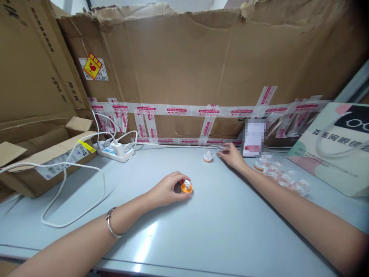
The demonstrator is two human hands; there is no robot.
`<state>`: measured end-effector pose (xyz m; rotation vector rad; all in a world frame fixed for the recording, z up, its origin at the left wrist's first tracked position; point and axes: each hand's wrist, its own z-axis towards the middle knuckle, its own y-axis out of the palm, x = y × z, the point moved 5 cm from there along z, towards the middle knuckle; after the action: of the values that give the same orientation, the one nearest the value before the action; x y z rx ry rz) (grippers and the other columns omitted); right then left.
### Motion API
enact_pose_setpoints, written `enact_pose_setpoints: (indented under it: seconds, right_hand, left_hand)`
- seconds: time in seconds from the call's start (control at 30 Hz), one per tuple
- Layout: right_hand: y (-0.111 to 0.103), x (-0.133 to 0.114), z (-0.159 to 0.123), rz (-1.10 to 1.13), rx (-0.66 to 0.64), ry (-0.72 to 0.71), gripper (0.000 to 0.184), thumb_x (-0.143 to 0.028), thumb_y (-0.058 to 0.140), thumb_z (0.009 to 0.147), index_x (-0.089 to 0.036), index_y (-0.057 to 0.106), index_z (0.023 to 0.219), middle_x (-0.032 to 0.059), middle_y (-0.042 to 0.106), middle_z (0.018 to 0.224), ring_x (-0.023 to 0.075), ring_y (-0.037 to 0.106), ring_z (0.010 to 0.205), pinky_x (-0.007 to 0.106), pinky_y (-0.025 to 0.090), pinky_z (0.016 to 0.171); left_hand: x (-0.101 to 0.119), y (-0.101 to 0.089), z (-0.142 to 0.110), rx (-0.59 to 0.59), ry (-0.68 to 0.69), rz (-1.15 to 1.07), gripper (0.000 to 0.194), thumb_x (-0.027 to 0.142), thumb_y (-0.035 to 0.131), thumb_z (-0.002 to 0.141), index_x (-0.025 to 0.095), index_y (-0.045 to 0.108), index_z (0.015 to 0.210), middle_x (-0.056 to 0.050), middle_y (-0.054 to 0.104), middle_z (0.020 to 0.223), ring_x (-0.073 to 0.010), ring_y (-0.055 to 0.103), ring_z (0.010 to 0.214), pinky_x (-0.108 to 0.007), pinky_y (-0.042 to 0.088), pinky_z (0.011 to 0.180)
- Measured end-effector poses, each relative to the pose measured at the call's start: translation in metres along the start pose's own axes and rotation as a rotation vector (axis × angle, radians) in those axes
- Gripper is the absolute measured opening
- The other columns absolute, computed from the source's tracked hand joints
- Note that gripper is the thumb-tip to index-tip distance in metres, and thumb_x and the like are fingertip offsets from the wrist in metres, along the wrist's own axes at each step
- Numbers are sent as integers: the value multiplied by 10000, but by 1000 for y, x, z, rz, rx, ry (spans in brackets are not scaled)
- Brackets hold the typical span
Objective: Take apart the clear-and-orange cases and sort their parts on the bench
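My left hand (170, 189) curls its thumb and fingers around a small orange round base with a white figure on top (187, 186), which rests on the table. Farther back, my right hand (231, 157) has its thumb and fingertips drawn together close to the tabletop. A small, pale, see-through thing seems to be between them, too small to name. Just left of those fingertips stands a similar white figure on an orange base (208, 156), apart from the hand. Several more clear and orange pieces (279, 175) lie in a row beyond my right forearm.
A phone (254, 137) leans against the large cardboard box (173, 61) at the back. On the left are a white power strip (117, 151), a looped white cable (104, 184) and an open carton (43, 165). A printed paper bag (331, 150) stands at right.
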<state>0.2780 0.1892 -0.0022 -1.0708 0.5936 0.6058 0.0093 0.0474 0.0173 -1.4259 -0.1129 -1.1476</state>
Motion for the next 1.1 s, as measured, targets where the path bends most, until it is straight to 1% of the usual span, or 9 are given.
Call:
enact_pose_setpoints:
  seconds: [0.17,0.3,0.43,0.53,0.67,0.8,0.93,1.03,1.1]
  right_hand:
    - [0,-6,1,-49,51,-24,370,-294,597,655,-144,514,983,72,598,835,197,574,806,330,440,774]
    - [-16,-20,6,-83,102,-77,376,-275,509,727,-140,510,1078,97,582,941,190,568,827,313,429,780]
    - [-27,-40,18,-316,-95,-80,422,-317,483,765,-118,463,1136,95,609,825,188,580,695,291,432,662]
    - [-25,-47,25,-599,-273,-68,328,-351,516,736,-147,524,993,86,630,794,202,582,707,264,406,590]
    - [-10,-44,31,-704,-348,-89,175,-323,574,675,-169,574,758,93,640,835,226,586,779,262,389,603]
    - [0,-39,27,-730,-336,-88,247,-365,579,683,-155,575,812,119,620,914,243,580,831,277,393,640]
    - [-34,-51,18,-640,-150,-131,426,-517,494,744,-145,511,951,131,569,985,231,550,858,292,390,689]
    - [-90,-50,16,-545,217,-110,504,-561,445,766,-128,459,1024,144,551,989,233,521,888,310,377,734]
    - [-122,-36,16,-568,436,-26,667,-577,515,714,-73,389,1132,218,471,1124,287,436,1054,340,337,828]
  left_hand:
    - [1,-1,0,-7,-1,-6,301,292,602,714,189,589,997,-36,573,924,-139,527,805,-234,407,735]
    - [1,0,1,-9,3,-8,302,292,602,717,194,588,1002,-31,572,926,-137,525,808,-234,405,741]
    - [0,0,1,-18,5,-7,298,289,598,721,202,588,1006,-24,572,925,-132,521,804,-234,405,742]
    - [0,0,1,-14,9,0,305,291,599,720,203,587,1012,-26,573,925,-136,523,806,-238,406,745]
    - [1,0,0,-7,19,-4,303,292,594,724,199,586,1013,-28,570,911,-136,526,796,-237,410,735]
    - [1,-1,0,-8,21,-4,295,291,588,727,197,583,1007,-28,564,903,-132,526,780,-234,413,716]
    - [1,0,0,-13,17,-4,292,295,581,732,200,579,1008,-36,566,916,-141,526,798,-244,417,723]
    - [1,1,0,-12,22,-9,292,285,582,730,203,579,1011,-37,569,927,-148,529,821,-250,418,737]
    - [1,1,0,-11,27,-9,290,281,583,730,203,581,1009,-37,571,929,-149,530,826,-251,418,742]
